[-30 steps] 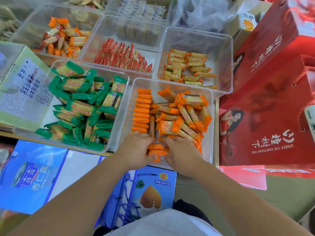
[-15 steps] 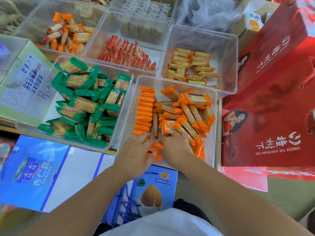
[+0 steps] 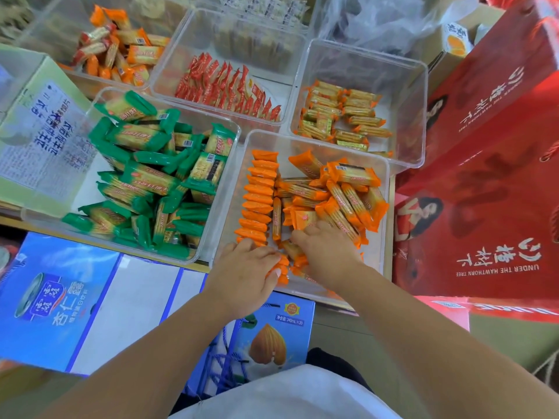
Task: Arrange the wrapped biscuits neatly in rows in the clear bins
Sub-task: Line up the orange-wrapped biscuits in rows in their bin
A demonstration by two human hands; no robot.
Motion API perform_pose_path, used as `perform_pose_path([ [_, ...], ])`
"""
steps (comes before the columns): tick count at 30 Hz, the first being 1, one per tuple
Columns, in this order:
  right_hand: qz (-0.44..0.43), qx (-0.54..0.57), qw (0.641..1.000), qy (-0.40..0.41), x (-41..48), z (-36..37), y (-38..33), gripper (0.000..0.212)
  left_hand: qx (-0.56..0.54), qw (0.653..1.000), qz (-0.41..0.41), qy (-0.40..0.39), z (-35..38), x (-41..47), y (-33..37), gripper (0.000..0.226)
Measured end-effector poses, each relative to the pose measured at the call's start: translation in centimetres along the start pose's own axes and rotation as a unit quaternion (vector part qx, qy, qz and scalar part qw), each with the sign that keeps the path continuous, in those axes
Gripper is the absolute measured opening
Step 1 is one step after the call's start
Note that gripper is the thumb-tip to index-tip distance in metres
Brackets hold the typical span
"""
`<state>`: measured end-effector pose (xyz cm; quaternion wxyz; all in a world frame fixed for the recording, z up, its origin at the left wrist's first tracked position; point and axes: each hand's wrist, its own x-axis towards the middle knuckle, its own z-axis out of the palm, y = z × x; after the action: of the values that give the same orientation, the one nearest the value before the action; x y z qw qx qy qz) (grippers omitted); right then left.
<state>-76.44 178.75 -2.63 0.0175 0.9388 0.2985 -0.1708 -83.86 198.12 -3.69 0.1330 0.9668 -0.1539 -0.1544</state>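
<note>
A clear bin (image 3: 381, 237) near me holds orange-wrapped biscuits. A neat row of them (image 3: 258, 198) stands on edge along its left side; a loose pile (image 3: 338, 195) fills the right. My left hand (image 3: 245, 273) sits at the near left corner, its fingers pinching a few orange packs (image 3: 282, 269) at the row's near end. My right hand (image 3: 326, 252) lies palm down beside it, fingers spread over packs at the foot of the pile. Whether the right hand grips anything is hidden under its palm.
A bin of green-wrapped biscuits (image 3: 145, 179) stands to the left. Behind are bins of red packs (image 3: 227, 86), yellow-orange packs (image 3: 341, 116) and mixed orange packs (image 3: 118, 52). Red gift boxes (image 3: 484, 176) crowd the right; blue drink cartons (image 3: 60, 300) lie below.
Both hands have slid a little further into the orange bin, towards the row's near end. The left hand now pinches the packs that lay between the two hands.
</note>
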Motion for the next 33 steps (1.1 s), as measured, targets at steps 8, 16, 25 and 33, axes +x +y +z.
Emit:
perform_pose_path([
  [8, 0.025, -0.080, 0.996, -0.030, 0.3, 0.8, -0.9, 0.007, -0.012, 1.000, 0.000, -0.001, 0.2, -0.1, -0.2, 0.046],
  [16, 0.045, 0.035, 0.998, -0.038, 2.1, 0.6, -1.7, 0.009, 0.000, 1.000, -0.001, -0.004, 0.1, -0.1, -0.1, 0.051],
  [25, -0.039, 0.193, 0.976, -0.090, 2.3, -0.8, -1.9, 0.033, -0.022, 0.999, -0.019, 0.026, -0.1, -0.2, 0.1, 0.054],
  [33, 0.021, 0.107, 0.994, 0.013, 1.5, 0.1, -0.2, 0.038, 0.014, 1.000, -0.016, -0.012, -0.1, 0.2, 0.1, 0.063],
])
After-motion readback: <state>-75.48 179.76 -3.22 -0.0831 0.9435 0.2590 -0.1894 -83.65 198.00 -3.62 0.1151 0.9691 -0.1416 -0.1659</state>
